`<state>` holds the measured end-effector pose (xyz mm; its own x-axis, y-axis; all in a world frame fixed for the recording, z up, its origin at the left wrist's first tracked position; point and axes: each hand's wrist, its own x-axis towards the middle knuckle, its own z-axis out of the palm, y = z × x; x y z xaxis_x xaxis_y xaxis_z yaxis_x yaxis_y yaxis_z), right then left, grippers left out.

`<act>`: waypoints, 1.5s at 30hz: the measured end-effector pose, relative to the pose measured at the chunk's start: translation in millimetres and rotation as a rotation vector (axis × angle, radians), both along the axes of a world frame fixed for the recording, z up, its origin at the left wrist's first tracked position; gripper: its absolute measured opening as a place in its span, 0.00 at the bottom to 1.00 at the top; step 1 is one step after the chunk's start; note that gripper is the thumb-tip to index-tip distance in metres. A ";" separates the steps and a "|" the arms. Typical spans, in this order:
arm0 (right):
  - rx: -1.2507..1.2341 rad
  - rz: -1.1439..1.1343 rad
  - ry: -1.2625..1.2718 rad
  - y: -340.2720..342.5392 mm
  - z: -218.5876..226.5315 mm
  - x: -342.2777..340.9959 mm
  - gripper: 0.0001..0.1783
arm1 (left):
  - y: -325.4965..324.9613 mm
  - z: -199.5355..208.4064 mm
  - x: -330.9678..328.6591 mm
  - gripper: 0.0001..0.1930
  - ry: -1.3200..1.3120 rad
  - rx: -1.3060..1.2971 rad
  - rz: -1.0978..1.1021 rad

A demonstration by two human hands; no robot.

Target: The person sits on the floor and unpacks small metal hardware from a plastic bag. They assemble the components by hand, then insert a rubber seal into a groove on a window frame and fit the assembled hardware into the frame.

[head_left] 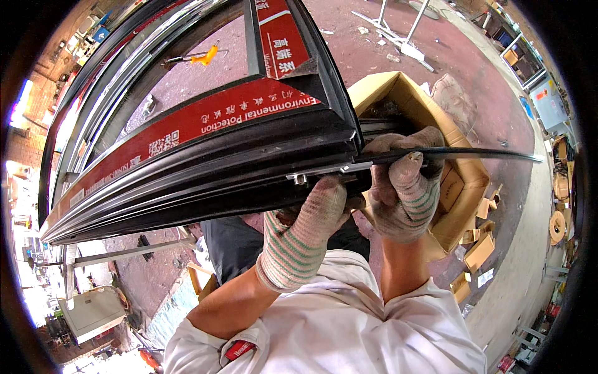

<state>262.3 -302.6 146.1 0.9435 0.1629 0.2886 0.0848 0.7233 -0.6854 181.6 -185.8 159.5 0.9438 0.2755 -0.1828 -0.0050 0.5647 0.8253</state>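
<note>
A black window frame (205, 181) with red printed protective film lies across the view, its corner toward me. Along its near edge sits a small silver metal fitting (300, 179). My left hand (302, 237), in a dirty striped knit glove, is closed on that edge just below the fitting, thumb on top and fingers mostly hidden underneath. Right of the corner, my gloved right hand (408, 190) pinches a long thin dark strip (486, 153). The strip's silvery end (356, 167) lies against the frame edge; whether it sits in the groove I cannot tell.
An open cardboard box (461, 218) with dark long pieces inside stands beyond my right hand. A yellow-handled tool (204, 56) shows through the frame opening. More frames (99, 112) lie at the left. Small cartons (479, 252) and a metal stand (408, 47) are on the reddish floor.
</note>
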 end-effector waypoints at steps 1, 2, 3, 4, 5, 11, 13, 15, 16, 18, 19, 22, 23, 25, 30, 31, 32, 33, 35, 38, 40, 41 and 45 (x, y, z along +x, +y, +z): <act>-0.017 -0.006 -0.013 -1.3 0.4 1.7 0.19 | 0.0 0.8 0.0 0.22 -0.003 -0.001 -0.006; -0.033 -0.046 -0.018 1.1 -2.9 4.9 0.19 | 0.4 1.4 -0.8 0.22 -0.005 -0.001 -0.010; -0.033 -0.049 -0.032 2.8 -4.5 6.2 0.19 | 1.5 3.6 -1.4 0.22 0.004 0.005 -0.006; -0.033 -0.050 -0.054 4.8 -4.0 8.5 0.20 | 2.0 5.1 -0.4 0.22 0.007 0.009 -0.001; -0.024 -0.023 -0.051 4.5 -4.7 7.5 0.20 | 2.0 6.2 0.1 0.22 0.014 0.014 0.002; 0.058 -0.004 -0.020 19.1 -3.0 -11.4 0.17 | -0.2 0.4 -0.3 0.20 0.008 -0.032 0.011; 0.043 -0.027 -0.088 20.2 -5.6 -6.6 0.16 | 2.6 -4.1 2.2 0.20 -0.028 -0.060 -0.015; 0.011 -0.025 -0.064 17.9 -4.4 -8.4 0.14 | 5.7 -15.9 -0.2 0.19 -0.024 -0.167 -0.055; 0.009 -0.018 -0.053 18.1 -2.6 -8.1 0.14 | 7.5 -20.1 -0.8 0.19 -0.055 -0.284 -0.073; -0.013 -0.115 -0.034 11.5 -0.6 -4.4 0.13 | 9.7 -18.4 -1.2 0.19 -0.045 -0.256 -0.084; -0.054 -0.175 -0.027 0.5 -2.4 -0.9 0.13 | 7.1 -15.1 1.8 0.19 -0.004 -0.140 -0.086; 0.094 -0.126 -0.098 -47.9 -9.4 24.9 0.16 | 3.8 -2.2 6.2 0.18 -0.009 0.003 -0.054; 0.184 -0.056 -0.118 -64.4 -12.6 33.6 0.18 | 4.2 -4.2 6.3 0.18 -0.037 -0.009 -0.056; 0.281 -0.039 -0.104 -76.4 -10.5 39.6 0.19 | 7.0 -5.9 5.9 0.19 -0.090 -0.031 -0.056; -0.085 -0.103 -0.073 -2.8 -10.6 0.1 0.17 | 7.4 -5.3 5.1 0.19 -0.108 0.024 -0.049; -0.218 -0.165 -0.045 13.9 -5.9 -8.5 0.19 | 9.4 -9.7 4.8 0.19 -0.105 0.036 -0.050; -0.142 -0.139 -0.064 21.6 -4.3 -9.0 0.20 | 11.8 -13.6 4.0 0.19 -0.106 0.031 -0.062; -0.066 -0.113 -0.083 25.8 -2.8 -8.6 0.22 | 12.4 -13.3 3.4 0.19 -0.109 0.032 -0.059; -0.064 -0.182 -0.001 13.8 4.1 -8.3 0.21 | 10.4 -9.5 3.0 0.19 -0.122 0.027 -0.031; 0.060 -0.267 -0.054 -27.8 -7.8 18.8 0.20 | -0.2 -11.1 9.5 0.19 -0.219 -0.011 0.034; 0.284 -0.048 -0.109 -41.5 -5.3 25.5 0.19 | 11.9 -3.8 6.9 0.18 -0.141 0.011 -0.112; 0.263 -0.013 -0.130 -42.9 -6.2 25.0 0.19 | 13.5 -4.7 6.0 0.18 -0.137 -0.012 -0.100; 0.095 -0.152 0.079 -3.7 -6.0 -4.6 0.15 | -0.2 -5.7 9.5 0.19 -0.151 -0.040 0.071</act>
